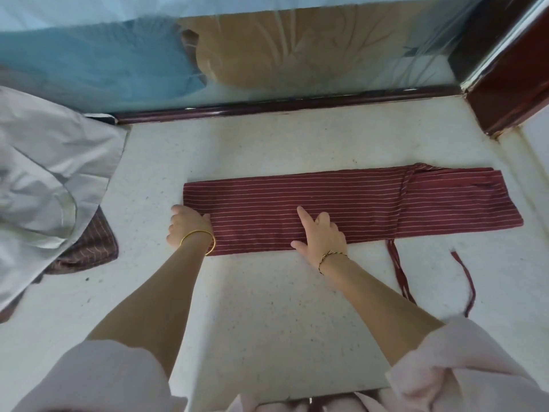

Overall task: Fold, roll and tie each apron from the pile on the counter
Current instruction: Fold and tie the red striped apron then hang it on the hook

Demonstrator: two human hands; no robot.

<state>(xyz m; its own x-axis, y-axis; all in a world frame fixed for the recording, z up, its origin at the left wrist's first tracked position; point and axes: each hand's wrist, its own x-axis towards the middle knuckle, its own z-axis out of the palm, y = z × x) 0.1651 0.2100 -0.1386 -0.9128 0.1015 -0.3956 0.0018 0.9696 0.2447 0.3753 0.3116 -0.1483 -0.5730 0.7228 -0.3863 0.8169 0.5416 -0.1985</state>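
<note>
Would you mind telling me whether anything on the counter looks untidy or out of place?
The ties of the folded red apron trail loose across the counter toward its near edge; nothing else stands out.

Left hand (187,226), right hand (320,234) on apron (371,203)

A pale speckled counter (267,307) is bounded at the back by a dark maroon rail (282,107) beneath a glass pane (371,63). Blue cloth (89,60) and tan cloth (297,55) are seen behind it. A dark red post (511,93) is set at the right.

Curled left grip (187,225) — flat right grip (322,237), forefinger out.
</note>
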